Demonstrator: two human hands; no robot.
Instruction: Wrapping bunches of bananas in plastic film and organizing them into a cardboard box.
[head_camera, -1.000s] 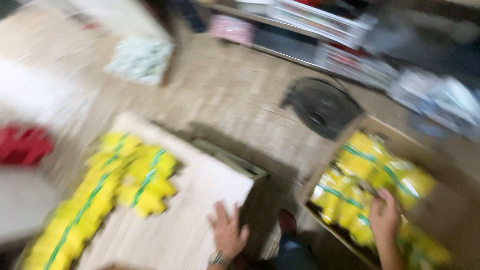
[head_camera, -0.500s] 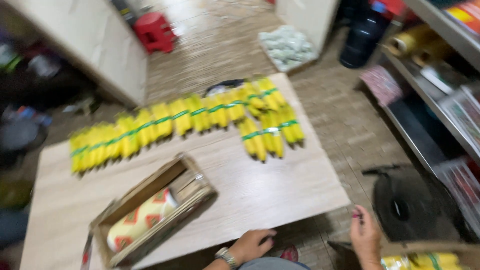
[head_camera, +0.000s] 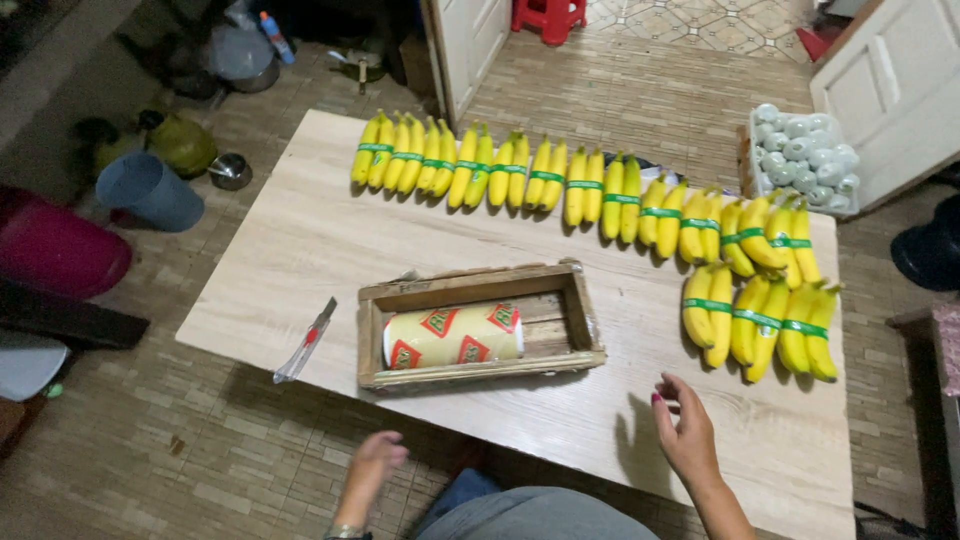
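Observation:
A low wooden table (head_camera: 300, 250) carries a long row of yellow bananas (head_camera: 560, 180) banded with green tape, plus a second cluster (head_camera: 760, 320) at the right. In the middle sits a shallow wooden tray (head_camera: 480, 372) holding a yellow roll with red marks (head_camera: 452, 335). A small utility knife (head_camera: 305, 340) lies left of the tray. My right hand (head_camera: 685, 435) hovers over the table's near right part, fingers loosely apart, holding nothing. My left hand (head_camera: 372, 465) hangs below the table's front edge, blurred and empty.
A white crate of pale round fruit (head_camera: 800, 155) stands at the table's far right corner. On the tiled floor at left are a grey bucket (head_camera: 150, 190), a dark red tub (head_camera: 60, 250) and pots. A red stool (head_camera: 548, 15) and white doors stand at the back.
The view has swung from a box of bananas on the floor to the table. Both hands came away from the box and table edge and now hover near the table's front.

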